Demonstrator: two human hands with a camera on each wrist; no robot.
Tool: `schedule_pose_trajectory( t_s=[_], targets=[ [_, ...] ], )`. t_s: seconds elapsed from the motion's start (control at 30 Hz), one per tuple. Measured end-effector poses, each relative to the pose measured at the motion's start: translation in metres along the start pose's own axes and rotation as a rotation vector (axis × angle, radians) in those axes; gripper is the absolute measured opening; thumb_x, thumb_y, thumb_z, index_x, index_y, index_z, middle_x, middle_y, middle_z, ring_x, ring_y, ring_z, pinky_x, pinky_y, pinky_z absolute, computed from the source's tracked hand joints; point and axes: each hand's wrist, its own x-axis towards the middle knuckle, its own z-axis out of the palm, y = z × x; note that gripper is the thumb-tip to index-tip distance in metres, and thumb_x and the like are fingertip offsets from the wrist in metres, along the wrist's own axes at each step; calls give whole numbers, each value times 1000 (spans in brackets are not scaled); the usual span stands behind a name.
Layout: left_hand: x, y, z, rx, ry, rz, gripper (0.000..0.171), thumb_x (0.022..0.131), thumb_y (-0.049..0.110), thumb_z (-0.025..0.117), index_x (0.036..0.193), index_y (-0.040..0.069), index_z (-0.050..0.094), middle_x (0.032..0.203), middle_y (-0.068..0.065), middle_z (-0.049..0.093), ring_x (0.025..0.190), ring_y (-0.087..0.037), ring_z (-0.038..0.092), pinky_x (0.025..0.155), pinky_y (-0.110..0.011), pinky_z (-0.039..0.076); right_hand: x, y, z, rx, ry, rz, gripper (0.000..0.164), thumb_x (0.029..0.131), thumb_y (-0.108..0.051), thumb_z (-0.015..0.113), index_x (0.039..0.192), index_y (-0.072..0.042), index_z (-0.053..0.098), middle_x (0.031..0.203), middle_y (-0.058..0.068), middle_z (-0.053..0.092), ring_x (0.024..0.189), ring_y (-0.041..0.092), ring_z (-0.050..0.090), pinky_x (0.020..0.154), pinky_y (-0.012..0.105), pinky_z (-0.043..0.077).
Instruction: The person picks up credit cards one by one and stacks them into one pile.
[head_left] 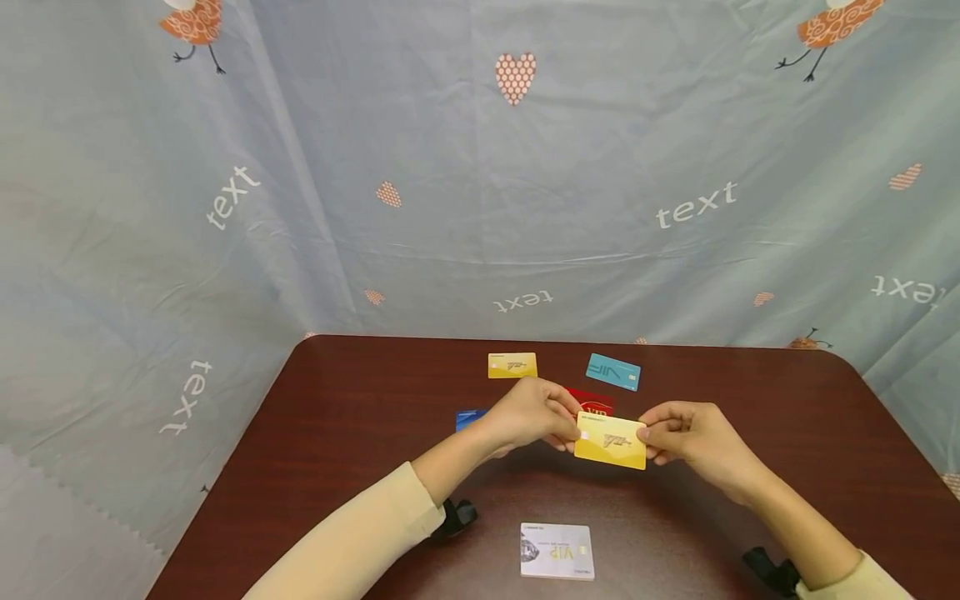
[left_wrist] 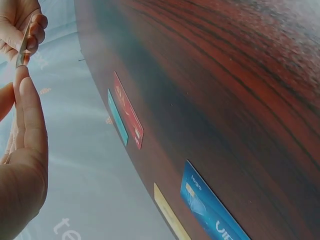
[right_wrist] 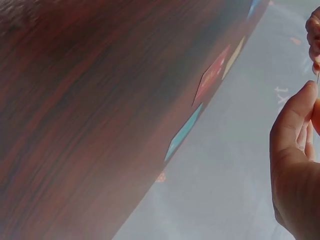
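Above the middle of the dark wooden bench (head_left: 337, 433), I see both hands sharing one yellow card (head_left: 611, 441), lifted clear of the surface and held roughly flat with its face toward me. My left hand (head_left: 528, 414) has its grip closed on the card's left edge, fingertips curled and pinching it, and my right hand (head_left: 686, 433) pinches the right edge the same way, so the card spans the gap between the two. From the left wrist view the card shows only as a thin edge (left_wrist: 22, 42) between the fingers of both hands. From the right wrist view I see the thumb (right_wrist: 292, 117) raised toward the card's edge, though the card itself is barely visible there. Just behind the held card a red card (head_left: 592, 404) lies on the bench, partly hidden by it. Farther back lie a second yellow card (head_left: 512, 365) and a teal card (head_left: 613, 372). A blue card (head_left: 469, 418) peeks out behind my left wrist. Near me, well apart from the hands, rests a white VIP card (head_left: 557, 551).
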Motion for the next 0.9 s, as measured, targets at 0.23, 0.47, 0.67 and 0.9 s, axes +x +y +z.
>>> schedule_pose_trajectory(
  t_s=[0.23,0.47,0.67,0.9],
  targets=[
    [-8,-2,-5,6,-7,-7,17,85,-8,78,100,-5,71,80,-16,75,70,-31,75,82,-54,63,0,-3,9,8,-16,5,29,96,-13,77,113,9,68,90,15,73,80,29,70,75,43,64],
    [-17,-5,-8,13,7,-10,15,86,-8,78,100,-6,73,80,-16,74,67,-32,75,76,-50,64,0,-3,18,20,-41,1,28,96,-13,77,111,9,68,90,15,73,79,28,69,73,39,64],
    [-22,-8,-11,-4,7,-21,18,85,-10,78,102,-7,73,79,-16,74,64,-28,74,70,-43,65,0,-3,23,30,-66,2,29,95,-14,78,111,9,69,90,15,73,79,28,69,73,39,64],
    [-30,-13,-13,-10,1,-33,19,85,-10,78,102,-8,72,79,-16,73,62,-24,73,67,-39,65,0,0,31,45,-88,9,27,94,-12,78,109,9,69,89,15,73,78,28,69,71,34,63]
  ],
)
